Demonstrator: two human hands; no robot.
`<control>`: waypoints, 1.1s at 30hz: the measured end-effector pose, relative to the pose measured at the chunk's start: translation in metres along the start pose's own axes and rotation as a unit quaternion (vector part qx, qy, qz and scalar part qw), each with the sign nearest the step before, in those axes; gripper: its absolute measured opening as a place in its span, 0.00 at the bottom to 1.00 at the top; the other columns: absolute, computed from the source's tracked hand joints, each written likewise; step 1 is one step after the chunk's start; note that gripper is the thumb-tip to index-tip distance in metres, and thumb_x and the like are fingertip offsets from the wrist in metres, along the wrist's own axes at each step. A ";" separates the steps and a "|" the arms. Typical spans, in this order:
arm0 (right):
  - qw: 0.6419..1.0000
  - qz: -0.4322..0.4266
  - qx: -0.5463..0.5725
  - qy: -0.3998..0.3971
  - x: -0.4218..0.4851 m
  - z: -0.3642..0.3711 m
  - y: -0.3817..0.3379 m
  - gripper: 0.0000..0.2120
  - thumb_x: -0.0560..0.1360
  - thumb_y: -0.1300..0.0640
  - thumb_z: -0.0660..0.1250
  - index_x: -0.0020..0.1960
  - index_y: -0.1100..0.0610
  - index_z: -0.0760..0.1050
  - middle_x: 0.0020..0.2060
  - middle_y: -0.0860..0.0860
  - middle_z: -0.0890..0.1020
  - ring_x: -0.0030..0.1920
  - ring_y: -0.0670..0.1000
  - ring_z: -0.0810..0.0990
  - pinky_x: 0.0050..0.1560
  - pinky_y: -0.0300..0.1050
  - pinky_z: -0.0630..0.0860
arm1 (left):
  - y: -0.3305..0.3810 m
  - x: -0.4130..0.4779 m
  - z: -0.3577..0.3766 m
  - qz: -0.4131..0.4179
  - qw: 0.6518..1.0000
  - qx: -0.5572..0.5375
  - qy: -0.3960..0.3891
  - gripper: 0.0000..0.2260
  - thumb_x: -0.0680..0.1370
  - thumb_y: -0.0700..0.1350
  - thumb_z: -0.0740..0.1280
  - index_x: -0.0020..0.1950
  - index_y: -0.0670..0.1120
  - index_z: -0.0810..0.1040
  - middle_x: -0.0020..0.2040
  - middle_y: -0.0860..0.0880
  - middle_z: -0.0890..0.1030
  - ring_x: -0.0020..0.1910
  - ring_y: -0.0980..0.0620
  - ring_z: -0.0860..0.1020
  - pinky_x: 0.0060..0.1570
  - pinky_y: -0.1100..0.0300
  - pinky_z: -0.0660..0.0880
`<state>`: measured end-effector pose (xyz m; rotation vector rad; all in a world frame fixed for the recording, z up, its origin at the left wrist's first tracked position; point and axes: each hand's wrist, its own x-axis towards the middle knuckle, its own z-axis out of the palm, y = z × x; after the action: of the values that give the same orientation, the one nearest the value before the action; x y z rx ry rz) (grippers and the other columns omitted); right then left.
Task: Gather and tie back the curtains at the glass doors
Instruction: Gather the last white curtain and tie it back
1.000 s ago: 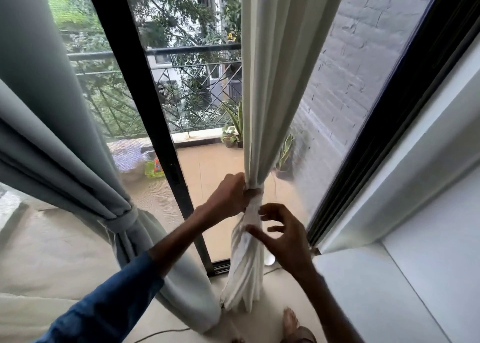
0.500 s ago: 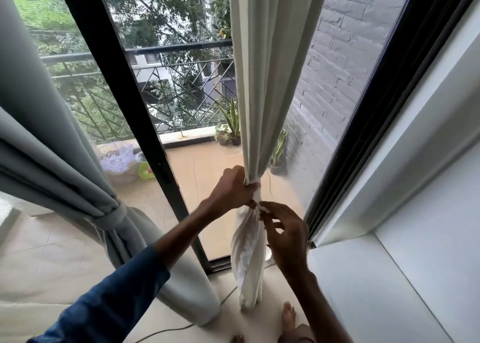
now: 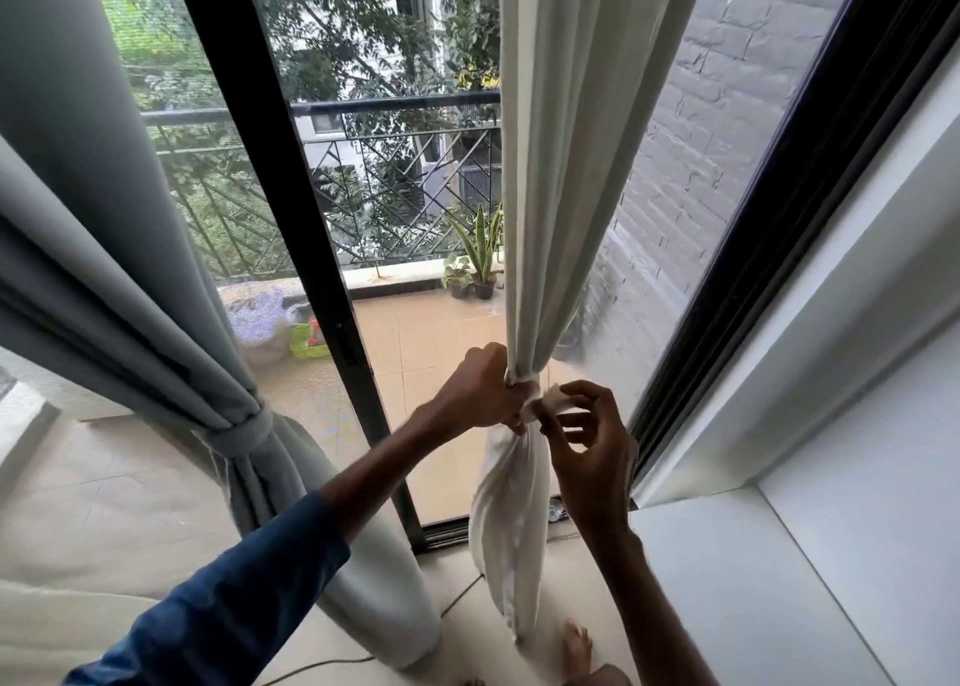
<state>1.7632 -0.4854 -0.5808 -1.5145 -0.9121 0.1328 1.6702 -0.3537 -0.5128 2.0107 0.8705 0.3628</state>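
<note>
Head view: left hand (image 3: pixel 480 394) grip clamped round the white curtain (image 3: pixel 561 165) at its gathered neck, fingers curled tight over the bunch. Tie (image 3: pixel 551 399) sits at that neck. Right hand (image 3: pixel 592 441) just beside it, thumb and forefinger pinched on the tie's loose end, other fingers curled and spread. White curtain hangs before the right glass pane, right of the black door frame (image 3: pixel 301 217), lower part bunched, reaching the floor (image 3: pixel 130 493). Grey curtain (image 3: pixel 104 269) at left, already tied with a band (image 3: pixel 249 430). Bare foot (image 3: pixel 576 644) below. Potted plants (image 3: pixel 475 274) outside.
</note>
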 end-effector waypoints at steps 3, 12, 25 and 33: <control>0.999 -0.024 -0.038 -0.005 -0.001 0.001 0.000 0.14 0.76 0.55 0.75 0.60 0.52 0.78 0.46 0.44 0.84 0.39 0.45 0.84 0.36 0.46 0.82 | 0.002 -0.003 -0.001 -0.001 1.000 0.023 -0.009 0.06 0.78 0.36 0.67 0.53 0.38 0.73 0.42 0.41 0.83 0.35 0.44 0.85 0.35 0.53 0.84; 0.991 -0.093 -0.089 -0.033 -0.002 0.004 0.010 0.16 0.75 0.61 0.76 0.63 0.55 0.82 0.48 0.47 0.83 0.43 0.43 0.81 0.37 0.40 0.80 | -0.009 -0.002 -0.006 -0.014 1.000 0.001 -0.016 0.09 0.78 0.37 0.68 0.56 0.36 0.75 0.46 0.39 0.84 0.35 0.44 0.86 0.37 0.48 0.84; 0.991 -0.083 -0.105 -0.015 0.000 0.006 0.014 0.12 0.78 0.67 0.67 0.57 0.57 0.84 0.50 0.47 0.87 0.50 0.46 0.85 0.50 0.45 0.82 | -0.013 0.004 -0.017 0.023 0.996 0.092 0.001 0.15 0.77 0.54 0.71 0.51 0.41 0.80 0.39 0.44 0.85 0.30 0.50 0.84 0.36 0.49 0.83; 0.995 -0.022 -0.027 -0.097 0.010 0.013 0.007 0.11 0.79 0.67 0.67 0.55 0.55 0.82 0.47 0.45 0.86 0.42 0.46 0.85 0.41 0.48 0.83 | -0.013 0.011 -0.027 0.016 0.999 0.040 -0.014 0.13 0.78 0.52 0.70 0.49 0.42 0.77 0.41 0.45 0.84 0.34 0.47 0.85 0.37 0.51 0.84</control>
<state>1.7661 -0.4684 -0.5855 -1.5489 -1.1110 0.2285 1.6572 -0.3249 -0.5090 2.0998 0.8488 0.3223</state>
